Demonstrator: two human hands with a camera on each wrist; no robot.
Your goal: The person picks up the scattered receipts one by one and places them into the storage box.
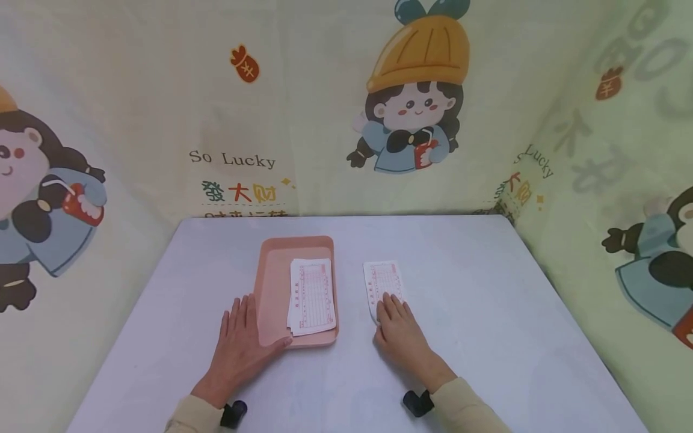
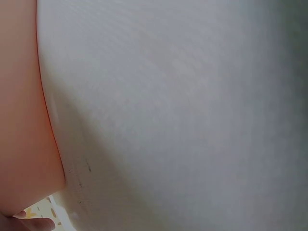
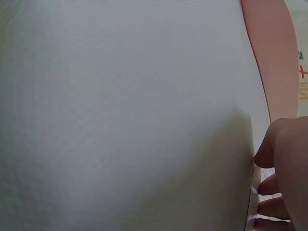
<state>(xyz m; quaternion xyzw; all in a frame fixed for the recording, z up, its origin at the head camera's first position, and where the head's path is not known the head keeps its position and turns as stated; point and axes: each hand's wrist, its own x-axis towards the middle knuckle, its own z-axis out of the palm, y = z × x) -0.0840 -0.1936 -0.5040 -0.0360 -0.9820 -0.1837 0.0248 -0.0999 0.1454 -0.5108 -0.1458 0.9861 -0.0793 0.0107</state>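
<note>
A pink tray (image 1: 271,288) lies on the table, holding a stack of white paper slips (image 1: 314,294) printed with red grids. My left hand (image 1: 238,343) lies flat along the tray's left side, fingers straight and thumb at its near edge. To the right of the tray, more printed slips (image 1: 383,278) lie on the table; how many is hidden. My right hand (image 1: 403,340) grips their near end, fingers on top and thumb at the left edge, where the paper bends up. In the right wrist view the curled fingers (image 3: 272,208) touch the paper.
The white table (image 1: 460,288) reaches back to a printed cloth (image 1: 325,120) with cartoon figures, which also hangs at both sides. A black wrist device (image 1: 234,414) shows by the left sleeve, another (image 1: 418,403) by the right.
</note>
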